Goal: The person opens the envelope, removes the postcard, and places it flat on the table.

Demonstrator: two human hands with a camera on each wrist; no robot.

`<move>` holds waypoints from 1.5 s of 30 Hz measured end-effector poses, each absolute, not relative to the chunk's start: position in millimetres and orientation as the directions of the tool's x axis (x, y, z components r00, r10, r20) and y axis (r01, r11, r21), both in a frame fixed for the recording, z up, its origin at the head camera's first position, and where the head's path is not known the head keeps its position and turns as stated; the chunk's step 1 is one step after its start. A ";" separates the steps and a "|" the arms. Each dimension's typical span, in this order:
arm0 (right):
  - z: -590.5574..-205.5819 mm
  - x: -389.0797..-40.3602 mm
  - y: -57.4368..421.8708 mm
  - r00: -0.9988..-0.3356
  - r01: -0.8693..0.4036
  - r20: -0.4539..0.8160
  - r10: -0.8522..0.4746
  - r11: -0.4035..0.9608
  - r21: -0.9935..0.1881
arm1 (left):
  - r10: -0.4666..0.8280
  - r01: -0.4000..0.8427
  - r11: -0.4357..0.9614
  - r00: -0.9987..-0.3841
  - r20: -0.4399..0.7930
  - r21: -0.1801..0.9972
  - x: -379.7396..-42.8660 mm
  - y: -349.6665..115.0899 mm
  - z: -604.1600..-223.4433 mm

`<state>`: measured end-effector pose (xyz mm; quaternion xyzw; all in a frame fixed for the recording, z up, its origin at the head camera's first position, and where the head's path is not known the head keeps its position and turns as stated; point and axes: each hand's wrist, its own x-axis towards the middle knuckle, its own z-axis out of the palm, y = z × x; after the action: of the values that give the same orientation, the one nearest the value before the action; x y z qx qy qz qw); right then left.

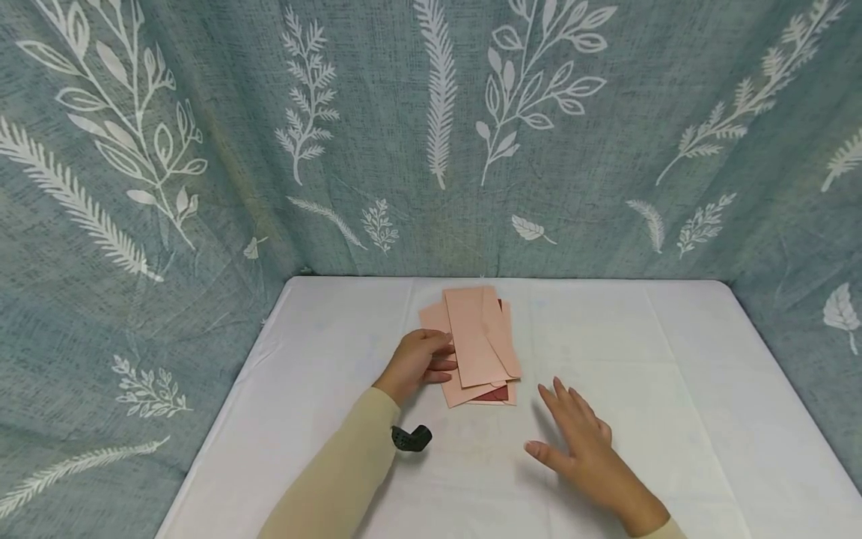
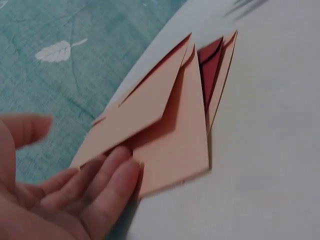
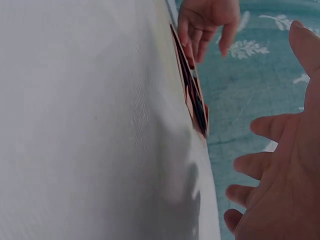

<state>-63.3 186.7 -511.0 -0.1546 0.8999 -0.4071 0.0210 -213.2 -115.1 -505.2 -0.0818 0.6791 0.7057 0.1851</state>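
Note:
A small pile of peach envelopes (image 1: 477,337) lies toward the far side of the table, the top one turned at a slight angle over those below. Between them shows a dark red envelope or sheet (image 1: 500,394). My left hand (image 1: 419,363) is at the pile's left edge. In the left wrist view its fingertips touch the edge of the upper envelope (image 2: 135,117), which sits raised off the one beneath, while the thumb stands apart. My right hand (image 1: 579,442) hovers right of the pile, fingers spread, holding nothing.
A white cloth covers the table (image 1: 673,374). Behind it and along both sides hangs a blue-green curtain (image 1: 377,150) with white leaf prints. A black wrist camera (image 1: 411,438) sticks out beside my left sleeve (image 1: 337,471).

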 end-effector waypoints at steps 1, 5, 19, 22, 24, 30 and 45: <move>-511.5 -62.8 186.3 -0.952 -0.261 0.092 -0.291 0.620 -0.739 | 0.130 -0.382 -0.005 -0.916 -0.378 0.924 -214.0 -112.6 -504.8; -513.9 -61.1 184.8 -0.954 -0.255 0.094 -0.283 0.608 -0.752 | 0.042 -0.427 0.017 -0.903 -0.427 0.904 -217.7 -103.2 -503.1; -516.0 -57.5 184.2 -0.961 -0.233 0.084 -0.263 0.612 -0.755 | 0.020 -0.449 0.008 -0.893 -0.449 0.894 -221.6 -94.2 -503.6; -516.4 -56.4 185.3 -0.962 -0.231 0.084 -0.260 0.612 -0.757 | 0.042 -0.449 -0.018 -0.893 -0.448 0.893 -222.1 -94.2 -505.1; -516.8 -55.7 186.1 -0.962 -0.233 0.086 -0.259 0.612 -0.756 | 0.056 -0.448 -0.039 -0.893 -0.446 0.893 -222.7 -94.4 -506.8; -516.4 -55.6 188.0 -0.965 -0.228 0.090 -0.247 0.615 -0.755 | 0.088 -0.433 -0.115 -0.901 -0.425 0.894 -223.1 -94.6 -508.5; -516.7 -54.4 190.5 -0.968 -0.221 0.090 -0.235 0.622 -0.751 | 0.145 -0.409 -0.088 -0.907 -0.395 0.908 -217.9 -98.4 -504.8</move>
<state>-54.4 190.5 -516.7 -0.1264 0.9006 -0.4157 0.0086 -217.9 -98.4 -504.8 -0.1020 0.6483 0.7303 0.1896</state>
